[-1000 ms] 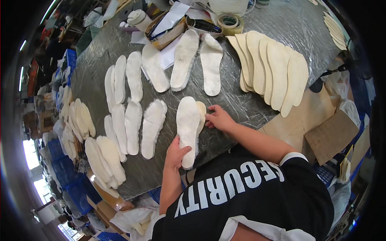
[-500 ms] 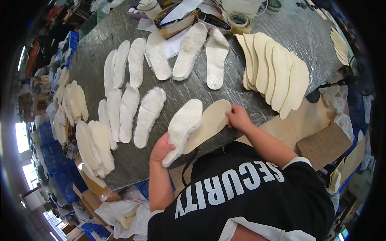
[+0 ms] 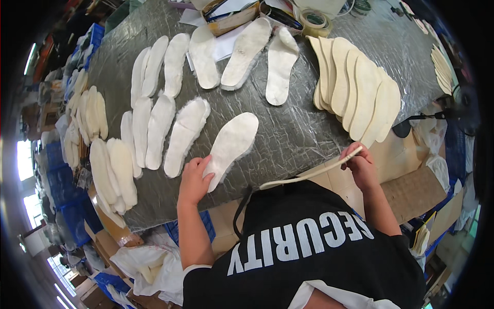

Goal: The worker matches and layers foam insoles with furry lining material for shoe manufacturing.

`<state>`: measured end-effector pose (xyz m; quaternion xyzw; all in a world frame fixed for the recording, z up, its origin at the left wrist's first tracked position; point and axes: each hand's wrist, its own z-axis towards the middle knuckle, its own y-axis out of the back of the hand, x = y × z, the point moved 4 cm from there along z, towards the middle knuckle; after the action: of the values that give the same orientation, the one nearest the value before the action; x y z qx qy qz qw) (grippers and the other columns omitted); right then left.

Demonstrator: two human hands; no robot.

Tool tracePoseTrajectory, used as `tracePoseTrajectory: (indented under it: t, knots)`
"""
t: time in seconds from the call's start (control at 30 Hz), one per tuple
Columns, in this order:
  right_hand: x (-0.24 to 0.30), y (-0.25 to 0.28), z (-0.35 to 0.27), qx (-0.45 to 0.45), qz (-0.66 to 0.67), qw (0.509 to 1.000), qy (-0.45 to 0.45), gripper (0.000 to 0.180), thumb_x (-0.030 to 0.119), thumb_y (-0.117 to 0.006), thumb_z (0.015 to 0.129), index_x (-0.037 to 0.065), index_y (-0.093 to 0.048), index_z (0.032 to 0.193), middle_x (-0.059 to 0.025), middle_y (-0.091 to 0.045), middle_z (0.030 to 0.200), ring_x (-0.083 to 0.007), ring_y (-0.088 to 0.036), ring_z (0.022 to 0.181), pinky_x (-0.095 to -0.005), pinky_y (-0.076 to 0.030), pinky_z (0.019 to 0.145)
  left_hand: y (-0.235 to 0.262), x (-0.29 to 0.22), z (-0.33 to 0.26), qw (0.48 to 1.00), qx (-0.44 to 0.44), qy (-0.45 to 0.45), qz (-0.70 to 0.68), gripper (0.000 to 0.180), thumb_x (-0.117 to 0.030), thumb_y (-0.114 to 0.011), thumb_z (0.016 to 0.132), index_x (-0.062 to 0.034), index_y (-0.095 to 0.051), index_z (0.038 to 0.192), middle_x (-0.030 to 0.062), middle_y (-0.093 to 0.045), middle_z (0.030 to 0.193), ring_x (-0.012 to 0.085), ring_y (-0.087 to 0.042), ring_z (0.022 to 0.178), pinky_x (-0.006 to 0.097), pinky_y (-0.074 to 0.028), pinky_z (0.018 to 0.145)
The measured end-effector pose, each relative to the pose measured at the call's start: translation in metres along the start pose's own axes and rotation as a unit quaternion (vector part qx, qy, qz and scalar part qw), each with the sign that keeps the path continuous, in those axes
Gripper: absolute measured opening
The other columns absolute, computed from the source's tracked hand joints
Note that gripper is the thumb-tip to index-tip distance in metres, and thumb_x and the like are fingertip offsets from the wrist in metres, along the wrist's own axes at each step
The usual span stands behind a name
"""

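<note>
Near the table's front edge lies a white insole (image 3: 234, 141) with a fluffy rim, flat or nearly so. Its narrow end is gripped by my left hand (image 3: 194, 180), thumb on top. My right hand (image 3: 361, 166) pinches one end of a beige insole (image 3: 309, 175), which is turned edge-on so that only its thin side shows. The other end of that beige piece reaches back close to my shirt. To the left of the white insole, a similar fluffy-edged insole (image 3: 188, 131) rests on the table.
A fanned stack of beige insoles (image 3: 355, 85) lies at the right. Several white insoles (image 3: 203, 59) form rows across the table (image 3: 288, 136). Tape rolls (image 3: 314, 23) and an open box of pens (image 3: 234, 23) stand at the back. More cream insoles (image 3: 121, 170) pile up at the left edge.
My right hand has drawn the beige insole away from the white one, rightward and toward me, tipping it edge-on. The white insole has come down onto the table, my left hand still on it.
</note>
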<state>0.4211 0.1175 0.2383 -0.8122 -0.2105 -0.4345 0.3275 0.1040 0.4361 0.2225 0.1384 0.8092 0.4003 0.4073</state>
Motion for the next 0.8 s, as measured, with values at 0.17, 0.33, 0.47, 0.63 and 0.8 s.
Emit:
tracePoseTrajectory:
  t: [0.17, 0.33, 0.47, 0.63, 0.8]
  knots:
    - [0.028, -0.043, 0.013, 0.082, 0.03, 0.996, 0.034, 0.006, 0.007, -0.052, 0.082, 0.005, -0.051, 0.087, -0.01, -0.058, 0.085, -0.0179, -0.054, 0.079, -0.0301, -0.045, 0.074, 0.014, -0.041, -0.02, 0.988, -0.149, -0.036, 0.016, 0.048, -0.023, -0.07, 0.082, -0.0033, -0.055, 0.123, 0.0174, -0.052, 0.129, 0.0359, -0.045, 0.121, 0.044, -0.037, 0.102]
    - [-0.001, -0.14, 0.057, 0.3, 0.057, 0.952, 0.026, 0.003, 0.007, -0.051, 0.088, 0.005, -0.052, 0.087, -0.0086, -0.06, 0.09, -0.0167, -0.057, 0.087, -0.0309, -0.046, 0.079, -0.005, -0.097, -0.004, 0.897, 0.042, -0.155, -0.412, 0.062, -0.024, -0.075, 0.079, -0.0045, -0.041, 0.128, 0.0156, -0.043, 0.137, 0.027, -0.046, 0.121, 0.043, -0.037, 0.102]
    - [-0.037, -0.193, 0.064, 0.369, 0.103, 0.923, -0.031, 0.004, 0.005, -0.049, 0.091, 0.005, -0.053, 0.091, -0.0084, -0.061, 0.094, -0.0148, -0.057, 0.087, -0.0287, -0.047, 0.078, -0.042, -0.106, -0.027, 0.767, 0.19, 0.013, -0.612, 0.08, -0.019, -0.082, 0.072, -0.0067, -0.032, 0.133, 0.0175, -0.039, 0.139, 0.0263, -0.056, 0.11, 0.04, -0.047, 0.092]
    - [-0.094, -0.214, 0.045, 0.347, 0.089, 0.93, -0.079, 0.007, 0.002, -0.046, 0.092, 0.006, -0.05, 0.095, -0.0073, -0.06, 0.099, -0.0135, -0.056, 0.093, -0.0285, -0.046, 0.083, -0.074, -0.078, -0.093, 0.753, -0.002, 0.045, -0.656, 0.104, -0.036, -0.09, 0.059, -0.004, -0.028, 0.135, 0.0162, -0.042, 0.134, 0.0212, -0.059, 0.095, 0.034, -0.05, 0.078]
    - [-0.113, -0.22, 0.043, 0.349, 0.085, 0.93, -0.072, 0.015, 0.001, -0.049, 0.093, 0.006, -0.048, 0.107, -0.0062, -0.057, 0.11, -0.0123, -0.054, 0.098, -0.0297, -0.045, 0.087, -0.061, -0.064, -0.116, 0.833, -0.038, 0.23, -0.501, 0.11, -0.047, -0.092, 0.049, -0.0055, -0.032, 0.131, 0.0112, -0.044, 0.127, 0.02, -0.054, 0.102, 0.032, -0.046, 0.086]
